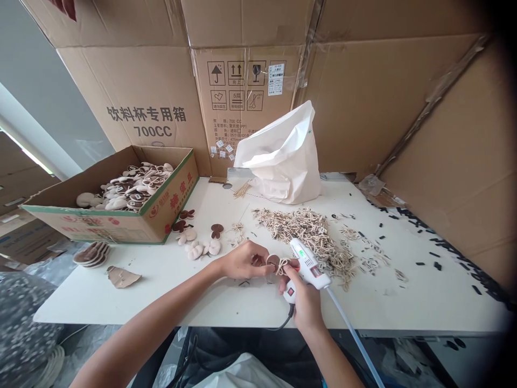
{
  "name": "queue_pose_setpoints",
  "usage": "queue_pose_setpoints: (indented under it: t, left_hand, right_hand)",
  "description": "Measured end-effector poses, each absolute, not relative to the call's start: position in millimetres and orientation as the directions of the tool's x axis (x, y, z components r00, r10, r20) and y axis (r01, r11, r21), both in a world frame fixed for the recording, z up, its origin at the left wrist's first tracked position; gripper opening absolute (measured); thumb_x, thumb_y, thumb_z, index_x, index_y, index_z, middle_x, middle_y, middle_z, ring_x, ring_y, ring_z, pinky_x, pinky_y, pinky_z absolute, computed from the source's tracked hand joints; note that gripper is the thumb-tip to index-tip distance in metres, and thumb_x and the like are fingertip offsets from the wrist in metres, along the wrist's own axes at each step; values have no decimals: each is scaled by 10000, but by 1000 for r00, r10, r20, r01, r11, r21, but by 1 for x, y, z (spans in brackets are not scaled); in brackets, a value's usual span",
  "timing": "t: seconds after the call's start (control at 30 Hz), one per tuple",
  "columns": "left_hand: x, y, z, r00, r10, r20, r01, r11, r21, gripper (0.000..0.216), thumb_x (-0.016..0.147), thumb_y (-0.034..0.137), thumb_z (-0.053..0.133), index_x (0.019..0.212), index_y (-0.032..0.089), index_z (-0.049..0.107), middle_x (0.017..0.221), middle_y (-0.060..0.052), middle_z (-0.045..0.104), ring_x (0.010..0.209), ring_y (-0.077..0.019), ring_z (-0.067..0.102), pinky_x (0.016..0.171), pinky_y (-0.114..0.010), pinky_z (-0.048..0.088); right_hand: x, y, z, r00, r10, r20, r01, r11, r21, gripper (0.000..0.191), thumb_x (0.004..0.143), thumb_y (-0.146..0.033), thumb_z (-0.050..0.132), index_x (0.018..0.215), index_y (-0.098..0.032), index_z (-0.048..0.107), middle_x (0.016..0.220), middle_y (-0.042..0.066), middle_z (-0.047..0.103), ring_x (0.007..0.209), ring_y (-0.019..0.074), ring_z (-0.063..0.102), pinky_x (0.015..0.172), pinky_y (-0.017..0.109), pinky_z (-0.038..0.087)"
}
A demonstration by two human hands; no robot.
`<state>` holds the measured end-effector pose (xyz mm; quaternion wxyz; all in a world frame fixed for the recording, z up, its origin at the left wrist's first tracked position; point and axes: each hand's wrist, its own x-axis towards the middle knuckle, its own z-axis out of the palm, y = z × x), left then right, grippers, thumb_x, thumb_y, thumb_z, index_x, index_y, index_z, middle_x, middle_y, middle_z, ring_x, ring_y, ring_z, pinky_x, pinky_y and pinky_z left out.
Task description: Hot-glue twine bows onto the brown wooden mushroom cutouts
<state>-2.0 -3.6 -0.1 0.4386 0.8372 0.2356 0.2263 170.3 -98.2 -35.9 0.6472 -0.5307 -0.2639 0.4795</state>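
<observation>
My left hand (pixel 242 261) pinches a small round brown piece (pixel 273 262) with a pale twisted fibre bow (pixel 283 265) against it. My right hand (pixel 306 303) grips a white hot glue gun (pixel 309 264) by its handle, just to the right of the piece. A long white glue stick (pixel 351 335) runs from the gun's rear toward the lower right. The gun's tip is hard to make out. A black cord (pixel 283 325) trails from the handle.
A heap of pale fibre bows (pixel 307 237) lies beyond my hands. An open cardboard box (pixel 169 199) of mushroom-shaped pieces stands at the left, with loose pieces (pixel 197 242) beside it. A white bag (pixel 283 156) stands behind. Black scraps (pixel 436 264) lie at the right.
</observation>
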Motion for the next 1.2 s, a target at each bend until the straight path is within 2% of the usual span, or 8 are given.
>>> queue_pose_setpoints:
  t: [0.23, 0.43, 0.87, 1.07, 1.2]
  left_hand:
    - [-2, -4, 3, 804, 562, 194, 172, -532, 829, 305, 955, 368, 619, 771, 131, 674, 646, 11, 527, 597, -96, 410, 556, -229, 321]
    - [-5, -3, 5, 799, 573, 180, 166, -498, 851, 343, 966, 423, 631, 774, 139, 645, 642, 15, 519, 595, -100, 420, 569, -239, 333]
    - [-4, -3, 7, 765, 620, 178, 168, -458, 873, 416, 991, 500, 593, 796, 139, 662, 672, -4, 568, 611, -110, 454, 587, -244, 355]
    - [-6, -2, 9, 743, 648, 165, 143, -395, 908, 430, 1003, 529, 579, 929, 125, 705, 825, -63, 688, 707, -143, 558, 661, -264, 428]
    - [-7, -1, 9, 737, 660, 147, 130, -352, 927, 457, 1018, 563, 533, 981, 136, 691, 898, -79, 712, 774, -170, 604, 710, -283, 464]
  right_hand:
    - [170, -100, -35, 390, 904, -175, -337, -37, -941, 370, 724, -440, 880, 916, -197, 677, 523, -32, 610, 425, 116, 503, 415, 205, 337]
    - [169, -100, -33, 400, 899, -180, -354, -30, -935, 391, 704, -456, 887, 896, -202, 660, 637, -1, 682, 425, 114, 521, 416, 220, 365]
    - [170, -98, -35, 387, 907, -165, -355, -19, -935, 339, 737, -437, 863, 879, -194, 672, 684, 15, 706, 430, 111, 516, 429, 234, 375]
    - [170, -98, -36, 391, 905, -168, -371, -12, -928, 362, 731, -446, 875, 868, -200, 647, 676, 11, 705, 427, 113, 521, 433, 236, 393]
    - [169, -97, -38, 395, 903, -167, -378, -6, -926, 367, 736, -455, 873, 876, -203, 646, 671, 8, 702, 418, 112, 517, 418, 234, 388]
